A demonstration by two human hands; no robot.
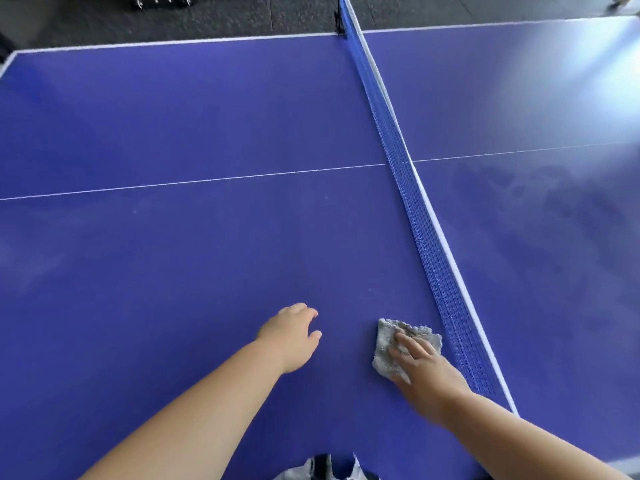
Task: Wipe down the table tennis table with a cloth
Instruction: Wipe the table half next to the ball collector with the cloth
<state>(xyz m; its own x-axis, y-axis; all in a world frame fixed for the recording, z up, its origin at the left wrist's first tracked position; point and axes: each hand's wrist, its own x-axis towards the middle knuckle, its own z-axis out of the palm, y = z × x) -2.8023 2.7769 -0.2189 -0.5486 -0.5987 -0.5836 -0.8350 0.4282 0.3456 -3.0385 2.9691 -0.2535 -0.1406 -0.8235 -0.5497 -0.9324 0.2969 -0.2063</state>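
1. Garment: grey and dark fabric at the frame's bottom edge, 6 o'clock, at the near edge of the table. Only a scrap shows.
2. Right hand: at 5 o'clock, palm down, fingers straight and spread, pressing flat on the cloth. It grips nothing.
3. Cloth: grey, nubbly and crumpled, lying on the table surface at 5 o'clock, just beside the net's near end. The right hand covers its near part; its far and left edges show.
4. Left hand: at 6 o'clock, left of the cloth and apart from it, palm down, fingers loosely bent toward the surface. It holds nothing.
5. Table tennis table: a blue top that fills most of the view, with a white border line along the far edge.
6. Centre line: thin and white, crossing from 9 o'clock to 3 o'clock, passing under the net.
7. Net: blue mesh with a white top band, running from 12 o'clock down to 5 o'clock. A black clamp sits at its far end.
8. Smears: dull, cloudy patches on the half right of the net, at 3 o'clock.
9. Glare: a bright reflection on the table at 2 o'clock.
10. Floor: dark and speckled beyond the far edge, 12 o'clock. A black object lies at 11 o'clock, too cropped to tell what it is.
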